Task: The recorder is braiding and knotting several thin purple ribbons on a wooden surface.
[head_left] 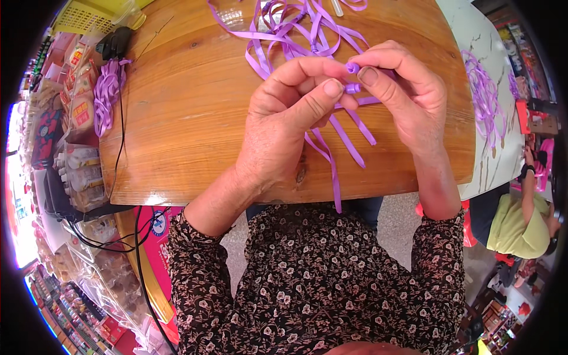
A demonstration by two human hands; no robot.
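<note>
Both of my hands meet over the far middle of a wooden table (195,118). My left hand (302,100) pinches a purple ribbon (353,88), rolled into a small coil near the thumb tip. With thumb and forefinger, my right hand (402,83) grips a twisted or knotted bit of the same purple ribbon just above that coil. Several flat ribbon ends (349,142) hang below the hands onto the table. Beyond my fingers lies a loose tangle of purple ribbon (278,35), with knots along it. How the strands join between my fingertips is partly hidden.
A bundle of purple ribbon (108,89) hangs at the left table edge by a black cable (122,130) and packaged goods (83,112). More ribbon (486,97) lies on the white marbled surface (473,23) at right. A person in a yellow-green shirt (520,225) is farther right.
</note>
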